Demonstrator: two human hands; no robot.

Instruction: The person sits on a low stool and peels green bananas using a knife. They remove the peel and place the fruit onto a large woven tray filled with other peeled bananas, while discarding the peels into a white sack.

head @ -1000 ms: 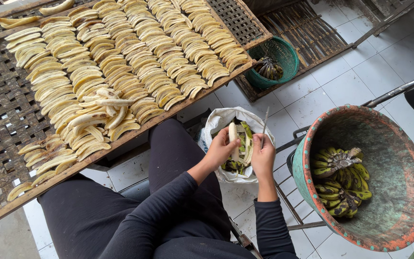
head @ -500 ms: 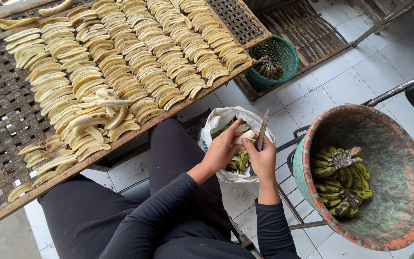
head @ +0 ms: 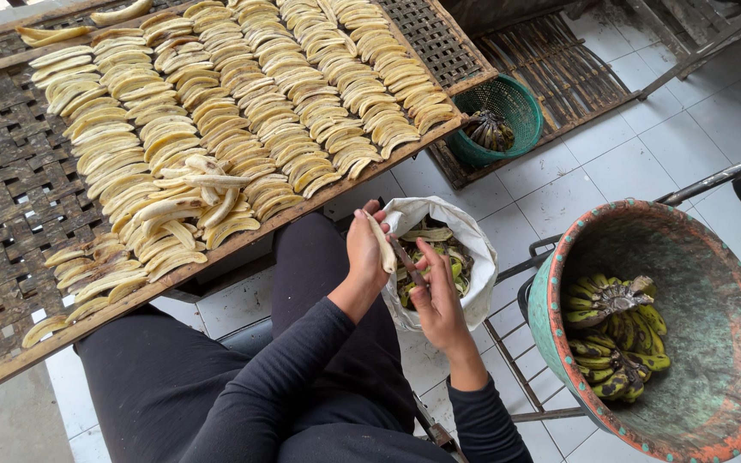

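Note:
My left hand (head: 365, 249) grips a pale peeled banana (head: 382, 243), held upright over a white sack (head: 470, 244) that is full of green and yellow peels. My right hand (head: 437, 291) holds a small knife (head: 406, 261) with its blade pointing up toward the banana. Both hands hover just above the sack's open mouth, beside my knee in dark trousers.
A woven bamboo tray (head: 10, 184) on the left carries rows of peeled bananas (head: 242, 103). A big worn basin (head: 713, 343) at right holds unpeeled bananas (head: 615, 334). A green basket (head: 515, 107) with dark stems stands on the white tiled floor beyond the sack.
The peel has dropped from the banana into the sack. My left hand now holds the bare fruit upright, and my right hand has lowered the knife beside it.

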